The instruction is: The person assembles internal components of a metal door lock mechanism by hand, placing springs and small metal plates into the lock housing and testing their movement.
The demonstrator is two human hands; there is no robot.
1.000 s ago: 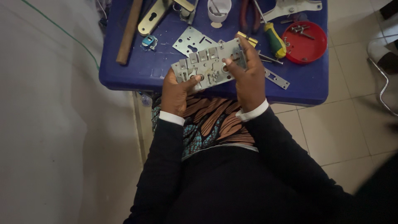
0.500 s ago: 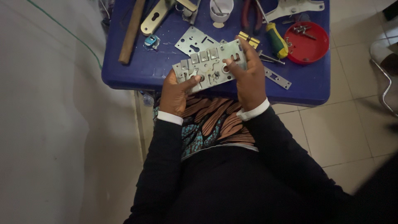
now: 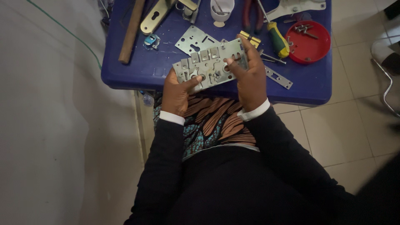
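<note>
A flat, rectangular grey metal lock case (image 3: 210,63), open so that its levers and slots show, is held between both hands just above the near edge of the blue plastic table (image 3: 137,75). The left hand (image 3: 178,91) is closed on the lock case's left end, with the thumb laid across its face near a round hole. The right hand (image 3: 250,75) is closed on the right end, the fingers wrapped behind the plate and the thumb pressed on the front — so each grip is narrow and holds the lock case.

Just beyond the grip, a loose grey metal cover plate (image 3: 193,41) with cut-outs is lying flat on the table. To the right of the right hand's grip, a narrow grey metal strike strip (image 3: 278,78) is seen, and past it a round red dish (image 3: 309,41) with small screws in it. Between the dish and the grip, a screwdriver with a yellow and green handle (image 3: 277,38) is laid, with a small brass cylinder (image 3: 250,39) just beside the right fingertips. Further off to the left of the grip, a wooden handle (image 3: 131,31) and a long brass door plate (image 3: 156,16) are found. White cuffs and dark sleeves are worn at both wrists.
</note>
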